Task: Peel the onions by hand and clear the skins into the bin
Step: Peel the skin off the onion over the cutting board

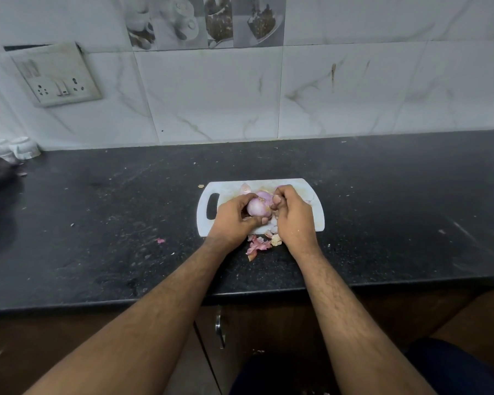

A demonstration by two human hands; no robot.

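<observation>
A pale purple onion (256, 207) sits over the white cutting board (228, 189) on the black counter. My left hand (234, 220) grips the onion from the left and below. My right hand (293, 216) has its fingers curled against the onion's right side and pinches a bit of its skin. More pink onion pieces (264, 195) lie on the board behind the hands. Loose pink skins (257, 244) lie on the counter just in front of the board, between my wrists. No bin is in view.
The black counter (97, 223) carries small skin scraps, one pink bit (160, 240) left of the board. White cups (23, 148) stand at the far left by the tiled wall, under a switch plate (58, 76). A cabinet handle (219, 327) is below the counter edge.
</observation>
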